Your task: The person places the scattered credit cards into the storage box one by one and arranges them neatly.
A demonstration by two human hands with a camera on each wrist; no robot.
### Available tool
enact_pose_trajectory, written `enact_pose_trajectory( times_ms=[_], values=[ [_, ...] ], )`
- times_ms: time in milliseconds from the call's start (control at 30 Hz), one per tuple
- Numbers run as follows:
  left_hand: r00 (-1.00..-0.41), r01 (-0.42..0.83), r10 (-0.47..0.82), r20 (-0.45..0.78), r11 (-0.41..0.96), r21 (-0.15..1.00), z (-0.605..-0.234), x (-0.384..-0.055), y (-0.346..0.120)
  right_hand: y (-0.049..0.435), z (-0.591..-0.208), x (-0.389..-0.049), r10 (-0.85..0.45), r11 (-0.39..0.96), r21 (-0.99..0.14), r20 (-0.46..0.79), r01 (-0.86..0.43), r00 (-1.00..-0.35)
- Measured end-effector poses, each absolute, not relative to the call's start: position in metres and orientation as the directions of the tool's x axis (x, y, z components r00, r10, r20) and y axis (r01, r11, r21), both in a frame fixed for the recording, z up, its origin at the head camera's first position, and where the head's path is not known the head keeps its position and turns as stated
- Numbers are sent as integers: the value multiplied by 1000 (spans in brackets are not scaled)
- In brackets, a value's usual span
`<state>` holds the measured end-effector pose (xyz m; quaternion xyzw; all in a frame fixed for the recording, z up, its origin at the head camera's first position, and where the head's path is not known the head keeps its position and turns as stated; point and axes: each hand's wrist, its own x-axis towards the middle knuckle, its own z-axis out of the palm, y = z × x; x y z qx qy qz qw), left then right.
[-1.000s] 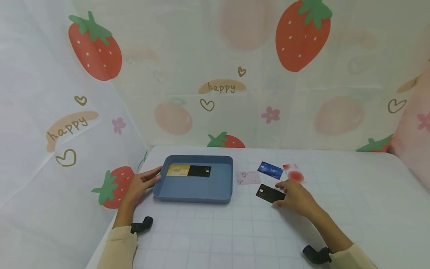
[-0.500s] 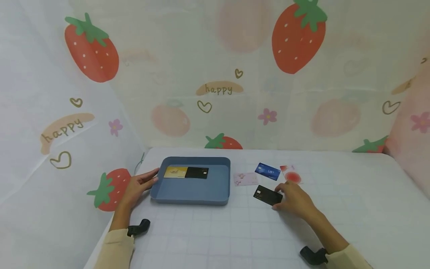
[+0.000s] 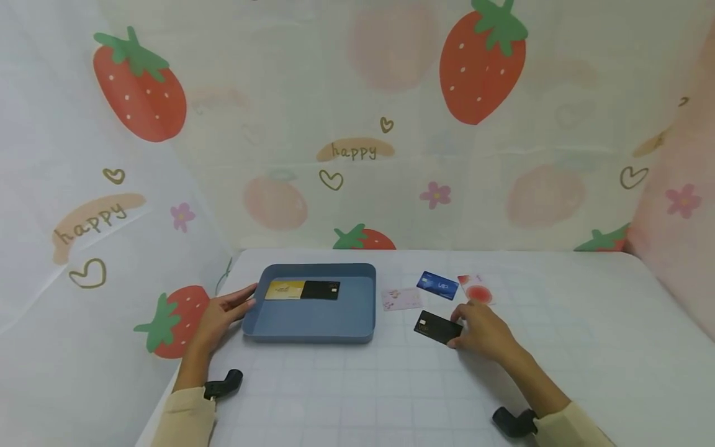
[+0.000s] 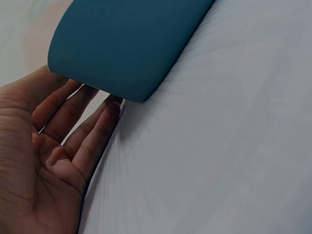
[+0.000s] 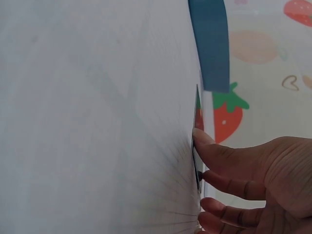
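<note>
My right hand pinches a black VIP card by its right end, thumb on the near edge and fingers on the far edge. In the right wrist view the card shows edge-on, close over the table. Fingers of my left hand lie straight against the left side of a blue tray. The left wrist view shows those fingertips at the tray's corner, partly hidden behind it. Inside the tray, a gold card and another black card lie end to end.
Beyond the black card lie a blue VIP card, a white card with a red circle and a pale pink card. A white gridded cloth covers the table. Strawberry-printed curtains stand behind and at the sides.
The head view has shifted slightly, so everything sits a little further left. Against the table, both hands, the tray and the cards stay about where they were.
</note>
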<state>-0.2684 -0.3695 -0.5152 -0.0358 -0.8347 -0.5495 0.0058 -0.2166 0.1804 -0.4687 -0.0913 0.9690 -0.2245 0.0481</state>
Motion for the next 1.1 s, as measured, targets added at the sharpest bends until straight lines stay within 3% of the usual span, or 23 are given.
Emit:
enact_pose_trajectory(
  times_ms=[1100],
  values=[
    [-998,58,47,42,405,912,-514,-268,-370,182,-468,-217,-212,834,-538,-111,-121,-971]
  ],
)
